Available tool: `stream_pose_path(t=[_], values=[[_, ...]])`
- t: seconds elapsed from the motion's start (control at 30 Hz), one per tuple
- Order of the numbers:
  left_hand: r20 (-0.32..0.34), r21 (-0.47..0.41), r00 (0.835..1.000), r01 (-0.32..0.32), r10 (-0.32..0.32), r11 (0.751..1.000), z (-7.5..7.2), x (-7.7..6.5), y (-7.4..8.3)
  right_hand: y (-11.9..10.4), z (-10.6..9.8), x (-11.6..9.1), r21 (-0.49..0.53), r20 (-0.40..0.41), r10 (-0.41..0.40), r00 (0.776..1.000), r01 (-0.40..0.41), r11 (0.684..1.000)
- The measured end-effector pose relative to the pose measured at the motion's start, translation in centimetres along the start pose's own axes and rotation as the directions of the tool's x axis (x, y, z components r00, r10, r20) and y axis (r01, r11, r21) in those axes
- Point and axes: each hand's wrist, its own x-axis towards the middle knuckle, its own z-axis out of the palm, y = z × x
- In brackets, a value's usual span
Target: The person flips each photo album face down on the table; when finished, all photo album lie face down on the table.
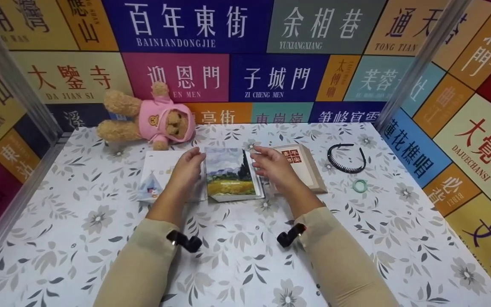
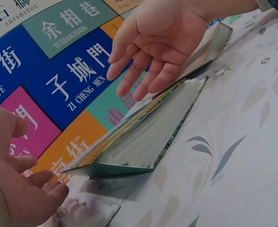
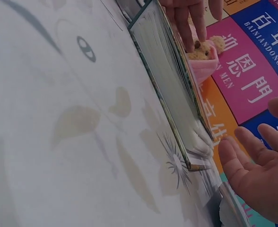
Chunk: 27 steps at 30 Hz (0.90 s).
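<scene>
A thick notebook (image 1: 230, 175) with a painted landscape cover lies on the table between my two hands. Its front cover stands a little raised from the pages (image 2: 139, 137) in the left wrist view. My left hand (image 1: 182, 172) hovers by the notebook's left edge, above a white booklet (image 1: 149, 183) with a tent picture, which it partly hides. At the notebook's right side is my right hand (image 1: 278, 168), fingers loosely bent, in front of a beige block-like item (image 1: 309, 170) with red square print. Neither hand grips anything; the right wrist view shows a gap between the right hand (image 3: 262, 172) and the notebook.
A teddy bear (image 1: 154, 117) in a pink hoodie lies on its side at the back left, by the wall. On the right are a black toothed headband (image 1: 347, 168) and a green ring (image 1: 360, 186). Printed panels (image 1: 194, 25) enclose the floral-patterned table (image 1: 237, 251).
</scene>
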Motion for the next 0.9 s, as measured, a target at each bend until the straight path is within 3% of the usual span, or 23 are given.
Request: stream_pose_path(t=[0.13,0.37,0.57,0.73,0.83,0.9], values=[[0.036,-0.006,0.999,0.025,-0.025,1.000,0.5,0.1,-0.5,0.1,0.2,-0.4,0.004,0.019,0.047,0.999,-0.047,0.999],[0.089,-0.064,0.988,0.134,-0.128,0.989,1.2,0.0,-1.0,0.2,0.7,-1.0,0.039,0.087,0.086,0.993,-0.089,0.995],[0.071,0.016,0.991,0.111,-0.112,0.994,1.0,0.1,-0.9,0.1,1.2,-1.1,0.038,0.138,0.073,0.988,-0.079,0.996],[0.078,-0.037,0.989,0.129,-0.126,0.991,1.1,0.2,-0.8,0.2,1.2,-1.2,0.061,0.146,0.058,0.988,-0.067,0.996],[0.067,-0.060,0.992,0.113,-0.109,0.992,1.2,0.1,-0.4,0.0,1.3,-1.4,0.070,0.175,0.055,0.983,-0.068,0.995],[0.065,-0.076,0.996,0.070,-0.065,0.995,1.3,-0.2,0.0,-0.2,1.4,-1.7,0.057,0.200,0.053,0.978,-0.066,0.996]])
